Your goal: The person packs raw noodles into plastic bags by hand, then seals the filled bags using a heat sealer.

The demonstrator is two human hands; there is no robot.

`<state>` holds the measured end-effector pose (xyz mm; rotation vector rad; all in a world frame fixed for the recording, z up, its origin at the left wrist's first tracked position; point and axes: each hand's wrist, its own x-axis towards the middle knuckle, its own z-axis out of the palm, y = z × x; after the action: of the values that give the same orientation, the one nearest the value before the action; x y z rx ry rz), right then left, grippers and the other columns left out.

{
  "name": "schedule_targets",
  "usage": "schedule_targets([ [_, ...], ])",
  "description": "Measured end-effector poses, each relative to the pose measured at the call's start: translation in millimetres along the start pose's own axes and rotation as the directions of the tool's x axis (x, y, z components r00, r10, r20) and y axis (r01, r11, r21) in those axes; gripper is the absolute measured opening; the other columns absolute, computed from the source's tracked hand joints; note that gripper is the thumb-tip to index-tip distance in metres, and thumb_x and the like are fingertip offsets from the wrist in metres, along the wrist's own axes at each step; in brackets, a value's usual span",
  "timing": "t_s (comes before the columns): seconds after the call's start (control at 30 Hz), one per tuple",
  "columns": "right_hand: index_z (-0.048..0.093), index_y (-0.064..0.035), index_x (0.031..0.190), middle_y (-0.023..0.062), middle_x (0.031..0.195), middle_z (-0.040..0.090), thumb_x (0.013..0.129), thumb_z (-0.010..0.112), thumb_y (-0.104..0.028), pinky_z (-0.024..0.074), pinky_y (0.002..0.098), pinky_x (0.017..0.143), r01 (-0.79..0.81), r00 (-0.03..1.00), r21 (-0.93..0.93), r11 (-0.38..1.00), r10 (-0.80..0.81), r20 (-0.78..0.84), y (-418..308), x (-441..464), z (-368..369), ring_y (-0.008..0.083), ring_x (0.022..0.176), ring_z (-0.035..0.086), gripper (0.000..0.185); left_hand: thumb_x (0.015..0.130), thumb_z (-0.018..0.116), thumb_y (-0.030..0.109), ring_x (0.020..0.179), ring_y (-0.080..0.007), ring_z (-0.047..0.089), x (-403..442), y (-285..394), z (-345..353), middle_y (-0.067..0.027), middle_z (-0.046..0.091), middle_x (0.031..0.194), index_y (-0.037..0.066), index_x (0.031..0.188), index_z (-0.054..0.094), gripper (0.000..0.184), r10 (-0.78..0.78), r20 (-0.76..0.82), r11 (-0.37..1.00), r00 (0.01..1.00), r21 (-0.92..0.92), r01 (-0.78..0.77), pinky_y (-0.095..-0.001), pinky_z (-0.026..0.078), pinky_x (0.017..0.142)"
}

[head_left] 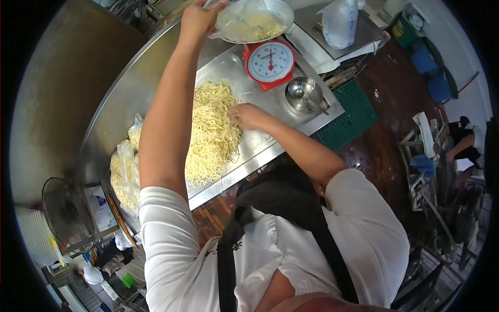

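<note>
At the top, my left hand [200,20] is closed on the edge of a clear plastic bag [234,18]. The bag lies in the round metal pan [283,15] of a red dial scale [270,62], with some yellow noodles inside. A large loose heap of yellow noodles [210,138] covers the middle of the steel table [260,140]. At the heap's right edge is my right hand [249,116], its fingers curled together and their tips against the noodles. A metal bowl [304,96] with a ladle stands right of my right hand.
Filled noodle bags [125,174] lie at the table's left, beyond my left arm. A pack of plastic bags [339,26] stands on a side surface at the upper right. A green mat [349,114] is on the floor. Another person [465,143] is at the far right.
</note>
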<state>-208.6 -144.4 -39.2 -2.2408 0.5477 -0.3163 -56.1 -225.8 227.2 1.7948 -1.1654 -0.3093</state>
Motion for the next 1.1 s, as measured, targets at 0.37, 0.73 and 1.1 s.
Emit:
schedule_targets([
  [0.37, 0.062, -0.0034, 0.124, 0.0176, 0.112, 0.069, 0.094, 0.060, -0.024, 0.0518, 0.0392, 0.090, 0.037, 0.985, 0.152, 0.988, -0.061, 0.159, 17, -59, 3, 0.0310, 0.101, 0.067, 0.037, 0.101, 0.044, 0.020, 0.090, -0.0335, 0.065, 4, -40, -7, -0.0199, 0.066, 0.099, 0.003, 0.104, 0.067, 0.029, 0.467, -0.332, 0.884, 0.820, 0.168, -0.435, -0.0431, 0.051, 0.081],
  [0.73, 0.062, 0.0019, 0.122, 0.0075, 0.103, 0.068, 0.097, 0.062, -0.015, 0.0505, 0.0275, 0.085, -0.091, 0.972, 0.333, 0.939, 0.010, 0.235, -11, -45, 25, 0.0125, 0.093, 0.063, 0.030, 0.095, 0.053, 0.013, 0.048, -0.0139, 0.053, -31, -142, -257, -0.0025, 0.058, 0.060, 0.003, 0.086, 0.069, 0.021, -0.126, -0.371, 0.842, 0.920, -0.530, -0.098, -0.0291, 0.042, 0.044],
  [1.1, 0.062, -0.0009, 0.123, 0.0090, 0.103, 0.069, 0.097, 0.061, -0.016, 0.0506, 0.0286, 0.085, -0.156, 0.975, 0.298, 0.942, 0.099, 0.199, -93, -28, 71, 0.0153, 0.094, 0.064, 0.029, 0.094, 0.056, 0.023, 0.054, -0.0239, 0.066, -167, -337, -535, -0.0156, 0.067, 0.069, -0.002, 0.097, 0.069, 0.028, -0.268, -0.657, 0.931, 0.705, 0.012, 0.366, -0.0370, 0.055, 0.050],
])
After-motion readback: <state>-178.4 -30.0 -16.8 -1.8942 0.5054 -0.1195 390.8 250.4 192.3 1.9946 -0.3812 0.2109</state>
